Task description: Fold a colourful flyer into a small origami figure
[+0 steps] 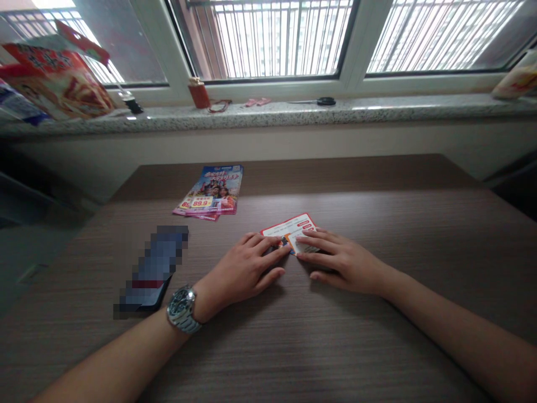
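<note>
In the head view, a small leaflet (289,225), white with a red border, lies on the brown table (377,347). A corner of it appears folded over, showing an orange and blue part. My left hand (251,263), with a metal-band watch (183,309) on its wrist, rests its outstretched fingers on the leaflet's left side. Fingers of my right hand (339,260) are spread flat over its right side. Both hands are open, palms down, and they hide the lower part of the leaflet.
Several colourful flyers (216,190) lie stacked at the back left. A phone (153,271), its screen blurred, is left of my left hand. The windowsill (268,116) holds scissors (325,101), a red lighter-like object (198,93) and a red food bag (62,78).
</note>
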